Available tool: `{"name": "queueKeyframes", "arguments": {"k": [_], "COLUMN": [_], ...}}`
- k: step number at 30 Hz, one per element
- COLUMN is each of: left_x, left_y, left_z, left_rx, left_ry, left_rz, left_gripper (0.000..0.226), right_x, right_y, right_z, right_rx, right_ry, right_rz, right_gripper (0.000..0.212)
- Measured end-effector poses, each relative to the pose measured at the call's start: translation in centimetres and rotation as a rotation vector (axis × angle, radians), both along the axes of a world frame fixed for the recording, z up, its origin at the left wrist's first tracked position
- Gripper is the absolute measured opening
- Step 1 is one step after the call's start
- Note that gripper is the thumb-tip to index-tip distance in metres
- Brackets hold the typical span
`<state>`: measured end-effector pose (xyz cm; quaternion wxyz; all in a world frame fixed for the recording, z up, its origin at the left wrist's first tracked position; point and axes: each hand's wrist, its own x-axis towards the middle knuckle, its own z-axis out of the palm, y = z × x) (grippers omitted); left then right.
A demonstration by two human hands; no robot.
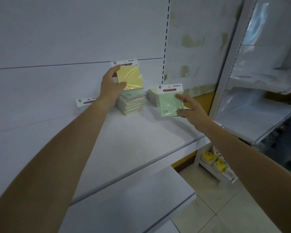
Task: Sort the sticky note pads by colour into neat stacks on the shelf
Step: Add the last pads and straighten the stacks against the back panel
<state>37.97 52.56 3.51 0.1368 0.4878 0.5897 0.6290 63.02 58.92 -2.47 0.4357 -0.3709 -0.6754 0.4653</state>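
My left hand (110, 85) pinches a yellow sticky note pad (130, 77) in clear wrap, held upright above a mixed stack of pads (132, 104) on the white shelf (141, 140). My right hand (191, 107) grips a green sticky note pad (169, 104) by its right edge, just above the shelf. Behind the green pad stands a second, lower stack of pads (152, 96), partly hidden. A bluish pad (86, 103) lies further left, mostly covered by my left forearm.
The shelf's back panel (74, 39) rises right behind the stacks. A slotted upright (165, 47) borders the bay on the right. A lower shelf (124, 199) juts out beneath. To the right stands another shelving unit (259, 115), with yellow packets (215, 161) near the floor.
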Motion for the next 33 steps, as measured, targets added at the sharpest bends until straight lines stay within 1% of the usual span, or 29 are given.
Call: {"name": "queueKeyframes", "arguments": {"k": [5,10,19,24,27,30,33], "left_x": [1.5,4.0,8.4,9.0,9.4,9.7,10.2], "left_y": [4.6,9.3,15.8,16.4,16.2,15.9,14.8], "left_z": [0.3,0.6,-1.8,-2.1,-2.0,-2.0,-1.3], "left_rx": [-0.047,-0.087,-0.331,-0.51,-0.589,-0.593,-0.513], "left_ry": [0.041,0.018,0.006,0.088,0.221,0.354,0.486], "left_rz": [0.035,0.077,0.201,0.251,0.253,0.274,0.304], "left_gripper": [0.061,0.063,0.063,0.059,0.055,0.05,0.045], "right_x": [1.7,3.5,6.5,7.6,8.1,8.2,7.8], "right_y": [4.1,8.6,14.0,15.4,16.0,16.4,16.4], "right_z": [-0.5,-0.4,-1.2,-1.6,-1.7,-1.7,-1.3], "right_rx": [-0.054,-0.05,-0.084,-0.088,-0.103,-0.1,-0.097], "right_ry": [-0.085,-0.092,-0.064,-0.046,0.004,0.022,0.033], "right_rz": [0.093,0.188,0.311,0.348,0.35,0.344,0.337], "right_gripper": [0.053,0.051,0.052,0.051,0.05,0.05,0.051]}}
